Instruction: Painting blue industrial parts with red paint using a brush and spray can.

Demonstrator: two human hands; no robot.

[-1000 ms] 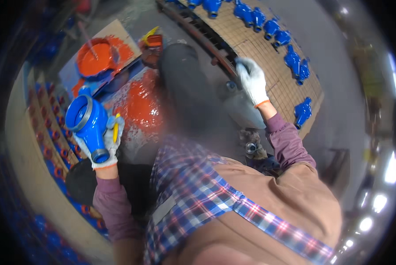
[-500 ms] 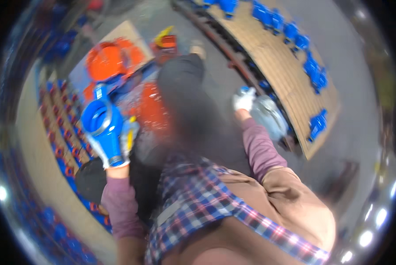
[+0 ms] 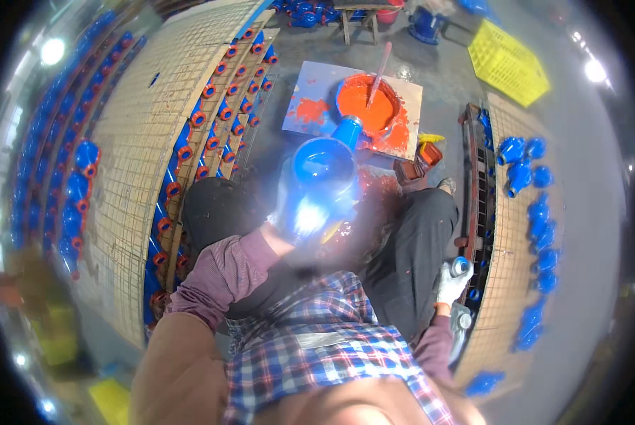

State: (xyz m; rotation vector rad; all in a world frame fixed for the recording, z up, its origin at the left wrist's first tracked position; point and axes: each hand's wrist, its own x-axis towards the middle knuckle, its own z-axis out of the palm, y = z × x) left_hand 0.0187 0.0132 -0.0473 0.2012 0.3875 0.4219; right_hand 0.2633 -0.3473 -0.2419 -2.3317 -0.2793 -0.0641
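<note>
Flanking the paint bowl are two long boards: a mesh-covered one well to its left, another well to its right, bearing loose blue fittings. If my right sleeve swings wide, I could knock those. Beneath the bowl lies a smeared flat sheet; bumping it could slop the orange paint.

On the bowl's near side is the big blue fitting, gripped by my gloved left hand alone. Its neck overlaps the bowl's near rim; I cannot tell whether they touch. One-handed, it could roll or slip, more so if that glossy skin is wet. Its neck could also catch the stick leaning out of the bowl and flick paint.

My right hand, well apart from the left, to the bowl's near right, curls round a small round thing; a loose hold could drop it.
</note>
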